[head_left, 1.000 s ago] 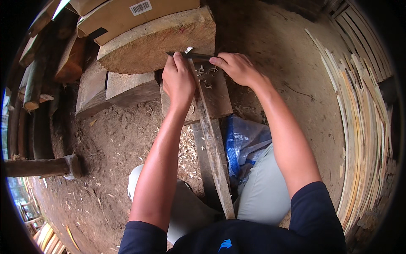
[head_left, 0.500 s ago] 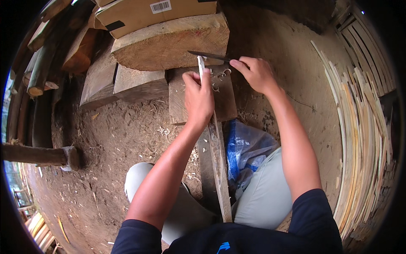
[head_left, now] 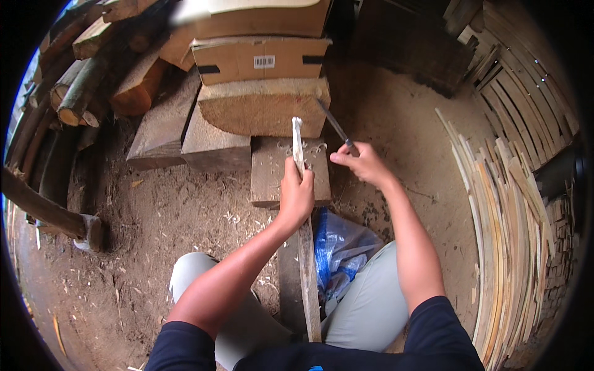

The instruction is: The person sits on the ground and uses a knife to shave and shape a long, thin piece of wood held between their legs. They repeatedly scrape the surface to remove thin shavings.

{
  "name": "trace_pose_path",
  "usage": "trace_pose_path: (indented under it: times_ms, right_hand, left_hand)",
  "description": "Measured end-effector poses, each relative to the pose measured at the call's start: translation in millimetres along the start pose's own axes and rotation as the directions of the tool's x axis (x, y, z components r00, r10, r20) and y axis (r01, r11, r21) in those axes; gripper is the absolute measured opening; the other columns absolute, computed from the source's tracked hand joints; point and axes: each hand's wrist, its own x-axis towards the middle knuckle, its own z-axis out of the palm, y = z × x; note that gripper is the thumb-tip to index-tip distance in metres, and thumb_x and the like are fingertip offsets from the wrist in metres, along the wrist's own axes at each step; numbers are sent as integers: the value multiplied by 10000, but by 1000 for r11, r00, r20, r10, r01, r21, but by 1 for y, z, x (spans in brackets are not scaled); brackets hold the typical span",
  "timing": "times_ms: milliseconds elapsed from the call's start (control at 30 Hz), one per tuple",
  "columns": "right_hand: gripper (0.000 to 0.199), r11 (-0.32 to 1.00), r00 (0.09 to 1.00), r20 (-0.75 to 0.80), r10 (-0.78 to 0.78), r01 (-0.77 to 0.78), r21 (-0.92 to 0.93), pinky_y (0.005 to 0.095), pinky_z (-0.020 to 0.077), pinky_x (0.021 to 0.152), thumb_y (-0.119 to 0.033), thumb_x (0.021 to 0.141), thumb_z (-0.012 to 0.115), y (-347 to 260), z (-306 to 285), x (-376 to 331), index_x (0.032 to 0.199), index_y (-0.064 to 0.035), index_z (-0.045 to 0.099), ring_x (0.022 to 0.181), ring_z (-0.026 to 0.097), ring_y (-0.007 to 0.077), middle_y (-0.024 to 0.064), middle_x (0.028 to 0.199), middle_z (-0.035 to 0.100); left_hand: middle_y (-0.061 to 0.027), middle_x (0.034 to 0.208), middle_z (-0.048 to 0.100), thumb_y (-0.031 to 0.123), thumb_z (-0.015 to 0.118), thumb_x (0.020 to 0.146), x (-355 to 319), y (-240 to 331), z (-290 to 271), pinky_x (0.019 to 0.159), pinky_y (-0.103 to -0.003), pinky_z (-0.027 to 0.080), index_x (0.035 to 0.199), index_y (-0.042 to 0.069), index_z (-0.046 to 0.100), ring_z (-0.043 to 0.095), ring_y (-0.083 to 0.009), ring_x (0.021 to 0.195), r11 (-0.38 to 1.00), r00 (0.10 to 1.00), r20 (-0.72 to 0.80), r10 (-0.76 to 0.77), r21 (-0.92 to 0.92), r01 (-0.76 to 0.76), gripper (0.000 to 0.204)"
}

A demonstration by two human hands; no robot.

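My left hand (head_left: 297,193) is closed around the upper part of a long wooden stick (head_left: 307,272), whose lower end reaches down between my legs. The stick's top end is pale and freshly cut, with a small curl of wood at the tip. In my right hand (head_left: 366,163) is a knife (head_left: 337,127), gripped by its handle. Its dark, narrow blade points up and to the left, apart from the stick. Behind my left hand stands a squared wooden block (head_left: 263,179) with curled shavings on top.
Large timber blocks (head_left: 216,148) and a thick slab (head_left: 260,108) carrying cardboard boxes (head_left: 229,59) stand ahead. Logs (head_left: 74,105) are stacked at the left. A pile of thin wooden strips (head_left: 507,241) lies at the right. A blue-and-clear plastic bag (head_left: 343,241) sits between my legs.
The knife has come away from the stick's tip and moved right, its blade now tilted more upright. The view has shifted upward, showing more of the cardboard boxes.
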Motion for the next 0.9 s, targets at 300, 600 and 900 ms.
trace_pose_path:
  times_ms: [300,600,900]
  right_hand:
    - [325,925,970,2,243,-233,301,196,229,369,-360,899,753,-57,-4,-39,993,-58,678,422,362,5,-21,657,554]
    - [463,730,980,-195,46,101,676,210,206,375,-314,889,785,-112,39,-15,1219,-16,657,418,292,-23,-93,677,513]
    - [188,647,917,-360,172,170,743,207,240,366,-209,909,747,-110,47,6,1021,-62,713,417,350,-8,-18,799,658]
  left_hand:
    - [-127,755,538,158,512,955,-17,24,-12,603,-410,454,1049,45,451,565,-222,672,989,1000,29,11,-146,-7,159]
    - [15,638,429,158,493,980,-36,62,1,372,-261,359,1045,114,407,398,-88,426,942,977,200,75,-337,-3,117]
    - [24,633,415,161,500,991,-40,64,-18,352,-248,332,1050,115,398,376,-77,421,920,969,236,71,-391,28,126]
